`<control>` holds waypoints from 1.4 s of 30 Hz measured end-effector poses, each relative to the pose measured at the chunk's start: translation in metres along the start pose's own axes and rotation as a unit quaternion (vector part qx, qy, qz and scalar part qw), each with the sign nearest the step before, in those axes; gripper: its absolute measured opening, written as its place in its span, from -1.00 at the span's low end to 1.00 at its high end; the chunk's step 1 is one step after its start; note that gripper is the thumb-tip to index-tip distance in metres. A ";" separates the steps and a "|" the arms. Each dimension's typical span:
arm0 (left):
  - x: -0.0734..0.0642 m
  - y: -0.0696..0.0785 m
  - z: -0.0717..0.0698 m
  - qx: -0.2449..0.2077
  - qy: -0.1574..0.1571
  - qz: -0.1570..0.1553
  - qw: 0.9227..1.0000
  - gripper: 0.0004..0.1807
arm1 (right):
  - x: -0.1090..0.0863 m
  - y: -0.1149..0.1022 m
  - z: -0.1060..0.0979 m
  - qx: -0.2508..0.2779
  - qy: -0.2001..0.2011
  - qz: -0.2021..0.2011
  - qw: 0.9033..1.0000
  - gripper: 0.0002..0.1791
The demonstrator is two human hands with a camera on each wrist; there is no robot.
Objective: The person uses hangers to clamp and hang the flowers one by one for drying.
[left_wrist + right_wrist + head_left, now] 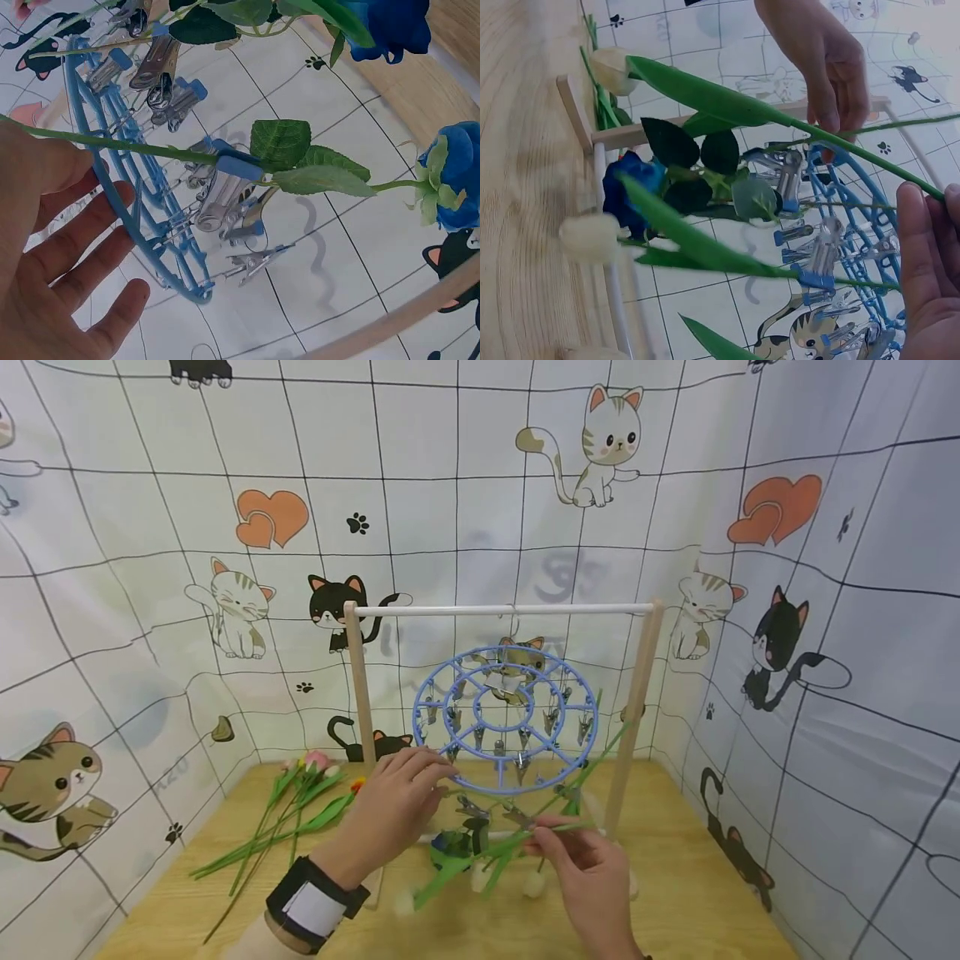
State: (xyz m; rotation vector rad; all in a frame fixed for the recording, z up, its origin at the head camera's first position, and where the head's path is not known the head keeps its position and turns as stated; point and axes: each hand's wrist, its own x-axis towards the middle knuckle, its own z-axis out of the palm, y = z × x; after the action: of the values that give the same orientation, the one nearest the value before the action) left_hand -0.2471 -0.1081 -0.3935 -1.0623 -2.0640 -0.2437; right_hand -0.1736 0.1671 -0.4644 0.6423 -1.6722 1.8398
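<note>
A round blue clip hanger (501, 790) hangs from a rack, with metal clips around its rings. My left hand (405, 789) pinches its outer ring between thumb and fingers, beside a green stem. In the left wrist view, a clip (221, 202) grips the stem of a blue rose (457, 176). My right hand (592, 868) pinches the stem of a white tulip (611, 71), whose head points away from the hand. Below it in the right wrist view, another white tulip (589, 240) has its stem in a clip (817, 259).
The rack has wooden posts (637, 710) and a white top rod (450, 610). Several loose flowers, among them a pink bloom (318, 760), lie on the wooden tabletop (247, 935) to the left. A cat-print sheet (465, 443) encloses the back and sides.
</note>
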 end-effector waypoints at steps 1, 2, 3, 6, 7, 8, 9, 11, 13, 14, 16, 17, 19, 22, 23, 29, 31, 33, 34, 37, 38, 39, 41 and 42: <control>-0.001 -0.002 -0.001 -0.003 0.001 -0.003 1.000 -0.60 | 0.000 0.000 -0.001 -0.003 0.000 -0.001 1.000 -0.81; -0.002 -0.004 -0.003 -0.004 0.000 -0.005 1.000 -0.59 | 0.000 0.000 -0.002 -0.006 0.000 -0.004 1.000 -0.80; -0.004 -0.007 -0.004 -0.005 0.000 -0.007 1.000 -0.58 | 0.000 0.001 -0.003 -0.009 -0.001 -0.007 1.000 -0.79; -0.006 -0.013 -0.007 -0.001 0.000 -0.007 1.000 -0.56 | 0.000 0.001 -0.006 -0.010 -0.004 -0.018 1.000 -0.77; -0.007 -0.014 -0.007 0.003 -0.001 -0.007 1.000 -0.56 | 0.000 0.001 -0.007 -0.008 -0.005 -0.021 1.000 -0.77; -0.008 -0.016 -0.008 0.008 -0.003 -0.010 1.000 -0.56 | 0.000 0.001 -0.007 -0.004 -0.007 -0.023 1.000 -0.76; -0.009 -0.018 -0.008 0.013 -0.003 -0.014 1.000 -0.56 | 0.000 0.000 -0.008 -0.004 -0.007 -0.023 1.000 -0.77; -0.011 -0.021 -0.009 0.026 -0.009 -0.025 0.999 -0.56 | 0.000 -0.002 -0.008 -0.001 -0.007 -0.019 1.000 -0.78; -0.013 -0.024 -0.011 0.041 -0.016 -0.039 0.998 -0.57 | 0.000 -0.004 -0.009 0.001 -0.005 -0.014 1.000 -0.80; -0.014 -0.025 -0.011 0.047 -0.017 -0.045 0.998 -0.58 | 0.000 -0.005 -0.009 0.003 -0.005 -0.014 1.000 -0.80; -0.016 -0.025 -0.012 0.050 -0.014 -0.058 0.997 -0.61 | 0.000 -0.006 -0.009 0.010 -0.005 -0.014 1.000 -0.80; -0.016 -0.024 -0.013 0.045 -0.008 -0.064 0.997 -0.63 | 0.000 -0.006 -0.009 0.011 -0.006 -0.014 1.000 -0.80; -0.015 -0.021 -0.016 0.023 0.012 -0.072 0.997 -0.67 | -0.001 -0.006 -0.010 0.013 -0.008 -0.016 1.000 -0.80; -0.009 -0.010 -0.023 -0.044 0.050 -0.076 0.995 -0.67 | -0.002 -0.004 -0.012 0.017 -0.015 -0.022 0.999 -0.79; -0.006 -0.005 -0.026 -0.067 0.059 -0.073 0.993 -0.68 | -0.002 -0.004 -0.012 0.014 -0.015 -0.023 1.000 -0.79; 0.018 0.027 -0.040 -0.125 0.043 -0.043 0.990 -0.66 | -0.002 -0.003 -0.014 -0.020 0.000 -0.012 1.000 -0.79; 0.024 0.036 -0.040 -0.104 0.017 -0.029 0.994 -0.67 | -0.002 -0.009 -0.012 -0.030 0.003 -0.012 0.999 -0.79; 0.028 0.043 -0.036 -0.078 -0.015 -0.018 0.997 -0.66 | -0.001 -0.015 -0.010 -0.037 0.003 -0.015 0.999 -0.79; 0.029 0.045 -0.033 -0.063 -0.029 -0.013 0.998 -0.66 | -0.001 -0.018 -0.009 -0.035 0.002 -0.019 0.999 -0.80; 0.030 0.045 -0.027 -0.030 -0.058 -0.004 0.998 -0.64 | 0.000 -0.023 -0.008 -0.036 0.002 -0.028 0.999 -0.80; 0.030 0.043 -0.026 -0.021 -0.062 -0.003 0.998 -0.62 | 0.000 -0.022 -0.009 -0.035 0.001 -0.032 0.999 -0.80; 0.030 0.041 -0.025 -0.012 -0.064 -0.004 0.998 -0.62 | 0.001 -0.021 -0.010 -0.036 0.001 -0.037 0.999 -0.80; 0.030 0.038 -0.024 0.000 -0.069 -0.006 0.998 -0.62 | 0.000 -0.017 -0.015 -0.038 0.004 -0.041 0.998 -0.78; 0.029 0.036 -0.023 0.005 -0.069 -0.009 0.998 -0.62 | -0.001 -0.014 -0.018 -0.036 0.004 -0.041 0.999 -0.78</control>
State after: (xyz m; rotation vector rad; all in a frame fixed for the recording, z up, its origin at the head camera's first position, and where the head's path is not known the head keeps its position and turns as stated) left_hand -0.2167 -0.0788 -0.3629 -1.0816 -2.1969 -0.1729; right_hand -0.1629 0.1854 -0.4562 0.6618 -1.6744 1.7156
